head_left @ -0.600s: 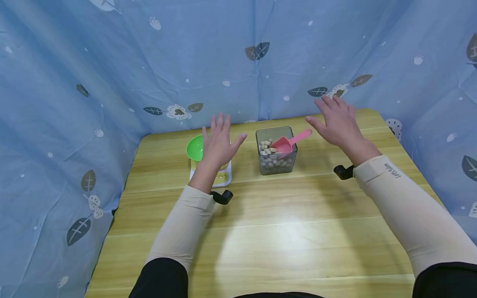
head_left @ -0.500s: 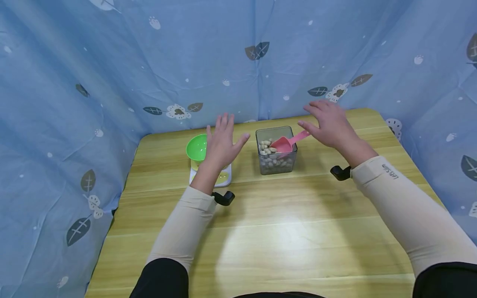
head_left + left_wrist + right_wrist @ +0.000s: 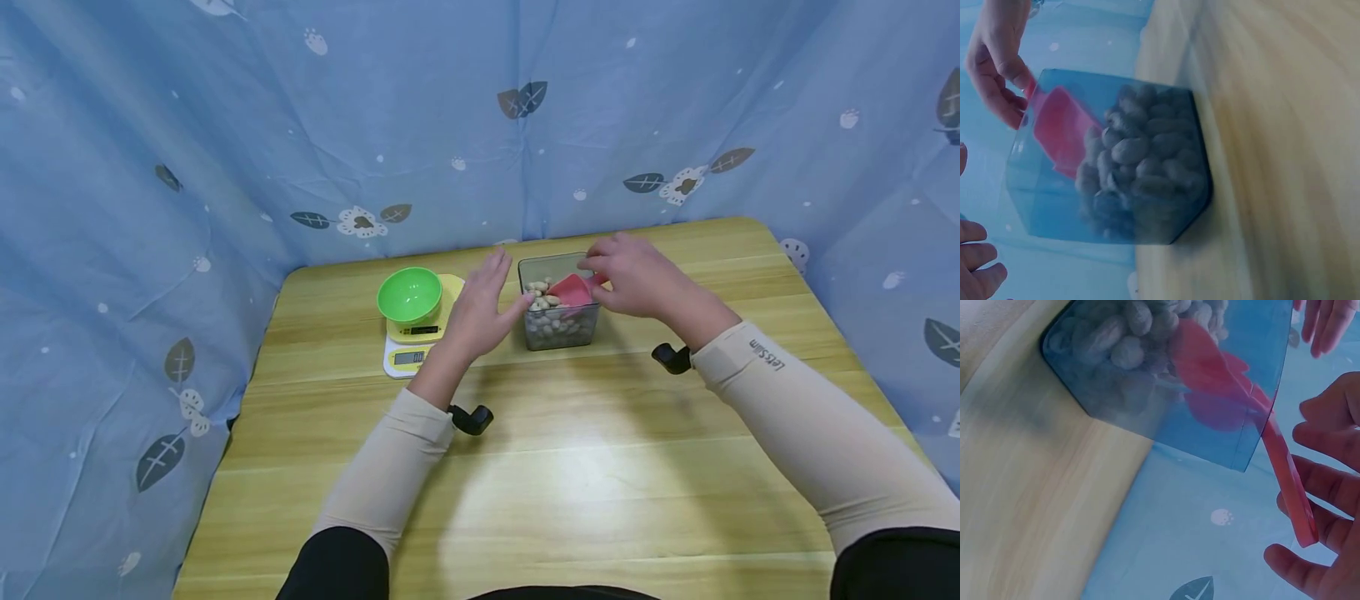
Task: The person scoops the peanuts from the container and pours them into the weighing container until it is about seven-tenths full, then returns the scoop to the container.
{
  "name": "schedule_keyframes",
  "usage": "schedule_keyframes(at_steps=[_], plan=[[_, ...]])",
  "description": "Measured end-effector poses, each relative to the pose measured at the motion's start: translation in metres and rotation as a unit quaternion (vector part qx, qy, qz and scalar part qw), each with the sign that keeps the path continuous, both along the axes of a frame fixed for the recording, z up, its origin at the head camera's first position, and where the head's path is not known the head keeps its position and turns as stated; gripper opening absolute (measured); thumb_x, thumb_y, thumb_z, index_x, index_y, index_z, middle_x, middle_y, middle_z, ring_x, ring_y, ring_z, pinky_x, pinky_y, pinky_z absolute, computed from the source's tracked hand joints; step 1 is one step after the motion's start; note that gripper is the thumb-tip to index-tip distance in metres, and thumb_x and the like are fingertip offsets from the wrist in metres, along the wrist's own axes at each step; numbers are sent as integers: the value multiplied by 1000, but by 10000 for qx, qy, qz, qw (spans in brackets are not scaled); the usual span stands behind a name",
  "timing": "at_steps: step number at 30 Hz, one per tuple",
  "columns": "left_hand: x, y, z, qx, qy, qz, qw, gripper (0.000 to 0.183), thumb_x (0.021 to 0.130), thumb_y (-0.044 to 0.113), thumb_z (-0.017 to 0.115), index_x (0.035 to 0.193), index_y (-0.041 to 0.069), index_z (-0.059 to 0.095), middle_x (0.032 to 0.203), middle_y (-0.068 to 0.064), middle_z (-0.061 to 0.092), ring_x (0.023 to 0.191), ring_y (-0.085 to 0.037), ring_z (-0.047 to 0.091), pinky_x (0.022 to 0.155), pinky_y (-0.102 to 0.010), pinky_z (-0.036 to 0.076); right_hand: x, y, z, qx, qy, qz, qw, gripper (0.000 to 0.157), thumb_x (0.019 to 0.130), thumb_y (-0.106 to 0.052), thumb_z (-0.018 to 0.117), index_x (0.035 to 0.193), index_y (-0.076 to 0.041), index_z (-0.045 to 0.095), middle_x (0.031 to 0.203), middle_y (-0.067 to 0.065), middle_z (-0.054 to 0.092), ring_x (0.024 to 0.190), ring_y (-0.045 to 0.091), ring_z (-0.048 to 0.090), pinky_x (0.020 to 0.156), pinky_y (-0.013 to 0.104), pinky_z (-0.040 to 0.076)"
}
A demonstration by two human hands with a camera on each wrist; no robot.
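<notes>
**Right hand [image 3: 636, 279] at the scoop [image 3: 572, 290], left hand [image 3: 476, 317] beside the box [image 3: 549, 268]**

In the head view, the clear grey box stands upright near the far edge of the wooden table [image 3: 555, 475]. Nuts [image 3: 538, 297] fill its lower part, and the pink scoop rests on them, leaning toward the right-hand rim. The right hand is above that rim, thumb and fingers bent about the handle. The left hand is held open with its fingers straight, just left of the box; its thumb overlaps the rim, though whether it touches cannot be told. Farther left, a green bowl [image 3: 410, 293] sits on a white and yellow scale [image 3: 452, 293], whose display [image 3: 409, 358] shows zeros. A blue printed curtain [image 3: 450, 100] hangs behind the table. Both forearms wear beige sleeves [image 3: 795, 417], with a small black camera [image 3: 471, 420] at each wrist.

The left wrist view is turned on its side. The scoop's bowl lies inside the box against the nuts, and the right hand's thumb and fingers are at the handle by the rim. Fingers of the left hand show at the picture's edge, apart from the box.

In the right wrist view, the handle sticks out over the rim and crosses in front of the right hand's bent fingers [image 3: 1325, 481]. The thumb appears off the handle, so whether the grip is firm cannot be told. Left fingertips show beyond the box.
</notes>
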State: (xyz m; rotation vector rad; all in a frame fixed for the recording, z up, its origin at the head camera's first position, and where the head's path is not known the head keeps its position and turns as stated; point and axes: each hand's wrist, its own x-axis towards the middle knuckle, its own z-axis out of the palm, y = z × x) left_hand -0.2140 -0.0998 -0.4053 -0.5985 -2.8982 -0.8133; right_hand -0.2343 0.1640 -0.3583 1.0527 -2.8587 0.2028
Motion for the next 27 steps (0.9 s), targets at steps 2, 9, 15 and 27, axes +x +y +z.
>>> schedule_keyframes(at_steps=[2, 9, 15, 27], plan=[[1, 2, -3, 42, -61, -6, 10000, 81, 97, 63, 42, 157, 12, 24, 165, -4, 17, 152, -20, 15, 124, -42, 16, 1, 0, -1, 45, -51, -44, 10000, 37, 89, -18, 63, 123, -4, 68, 123, 17, 63, 116, 38, 54, 94, 57, 47], [3, 6, -11, 263, -221, -43, 9994, 79, 97, 61, 44, 157, 12, 27, 165, -2, 19, 150, -27, 23, 120, -50, 25, 1, -1, -6, 251, 170, -8, 9995, 26, 87, -14, 67, 111, -7, 73, 115, 14, 64, 103, 35, 55, 78, 50, 51], [4, 8, -17, 389, -472, -39, 9981, 70, 99, 49, 51, 156, 13, 30, 165, 5, 20, 149, -26, 25, 120, -47, 26, 1, -1, -9, 243, 350, 105, 9990, 15, 84, -2, 65, 93, -9, 74, 96, 11, 63, 84, 30, 53, 63, 40, 45], [4, 8, -23, 406, -520, -101, 9978, 68, 100, 48, 51, 156, 15, 31, 164, 4, 21, 149, -21, 26, 119, -43, 30, -1, -9, -7, 74, 215, 314, 9992, 8, 83, 0, 66, 82, -6, 70, 73, 6, 53, 66, 23, 42, 59, 34, 36]])
